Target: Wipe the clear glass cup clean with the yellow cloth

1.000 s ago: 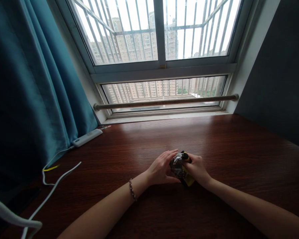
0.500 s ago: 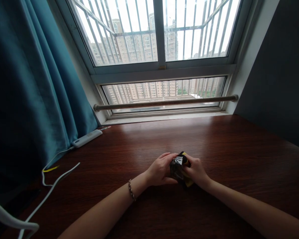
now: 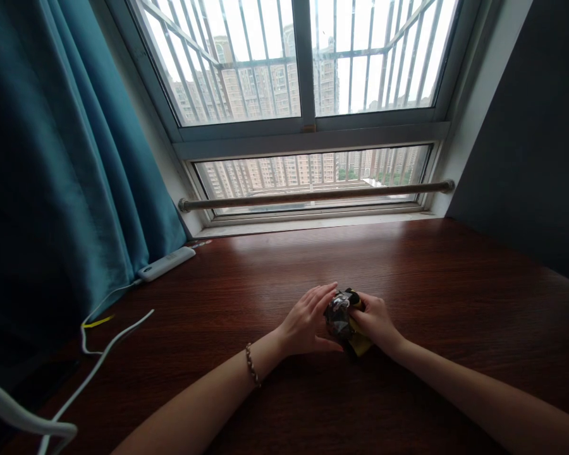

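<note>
A small crinkled packet (image 3: 340, 318), dark and shiny with a yellow part at its lower right, sits between my two hands low over the dark wooden table (image 3: 431, 278). My left hand (image 3: 307, 322) wraps its fingers round the packet's left side, thumb underneath. My right hand (image 3: 377, 322) grips the packet's right side, fingers curled over the yellow part. A beaded bracelet (image 3: 251, 362) circles my left wrist. Most of the packet is hidden by my fingers.
A white power strip (image 3: 165, 263) lies at the table's back left, with white cables (image 3: 99, 354) trailing toward the near left corner. A teal curtain (image 3: 61, 170) hangs on the left. A barred window (image 3: 308, 95) with a wooden rail (image 3: 313, 194) runs along the back; a dark wall stands on the right.
My hands have kept hold of the packet and shifted only slightly; the packet looks a little more crumpled between them. Nothing else moved.
</note>
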Action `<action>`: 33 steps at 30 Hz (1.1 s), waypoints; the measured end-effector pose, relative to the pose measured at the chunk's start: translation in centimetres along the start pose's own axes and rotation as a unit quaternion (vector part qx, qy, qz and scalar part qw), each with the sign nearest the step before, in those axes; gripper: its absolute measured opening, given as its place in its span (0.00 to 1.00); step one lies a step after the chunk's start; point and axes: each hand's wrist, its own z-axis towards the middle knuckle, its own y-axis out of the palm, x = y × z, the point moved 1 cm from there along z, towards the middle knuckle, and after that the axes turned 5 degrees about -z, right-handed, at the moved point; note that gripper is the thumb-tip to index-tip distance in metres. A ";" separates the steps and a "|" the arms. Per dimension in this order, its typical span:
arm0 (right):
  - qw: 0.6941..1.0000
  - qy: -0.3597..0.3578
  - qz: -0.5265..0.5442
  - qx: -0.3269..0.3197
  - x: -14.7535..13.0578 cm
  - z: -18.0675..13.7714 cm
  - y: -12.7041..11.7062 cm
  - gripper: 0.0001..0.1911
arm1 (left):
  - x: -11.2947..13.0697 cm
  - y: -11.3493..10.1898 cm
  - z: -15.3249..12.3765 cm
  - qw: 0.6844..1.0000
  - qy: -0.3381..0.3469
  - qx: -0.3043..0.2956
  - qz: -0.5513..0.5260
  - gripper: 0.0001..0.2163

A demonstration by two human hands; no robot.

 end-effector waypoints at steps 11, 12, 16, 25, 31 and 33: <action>1.000 0.001 0.012 0.003 -0.2 -0.1 -0.1 0.13 | -0.6 0.4 -0.5 0.997 -0.022 -0.017 -0.067 0.43; 1.000 -0.001 0.013 -0.003 -0.1 -0.1 -0.1 0.13 | -0.6 0.3 -0.4 0.997 -0.029 -0.021 -0.074 0.43; 0.999 -0.011 0.010 -0.040 0.1 -0.1 -0.1 0.07 | -0.1 -0.1 0.0 0.993 -0.038 -0.047 -0.101 0.43; 1.000 -0.009 0.009 -0.027 0.0 0.3 0.1 0.07 | -0.1 0.1 -0.2 0.996 -0.027 -0.030 -0.074 0.32; 0.999 -0.001 0.024 -0.021 0.1 0.4 0.0 0.10 | 0.3 0.2 -0.4 0.999 -0.024 0.010 -0.036 0.26; 0.999 0.005 0.027 -0.018 0.2 0.4 0.0 0.10 | 0.3 0.4 -0.3 0.999 -0.025 0.007 -0.029 0.32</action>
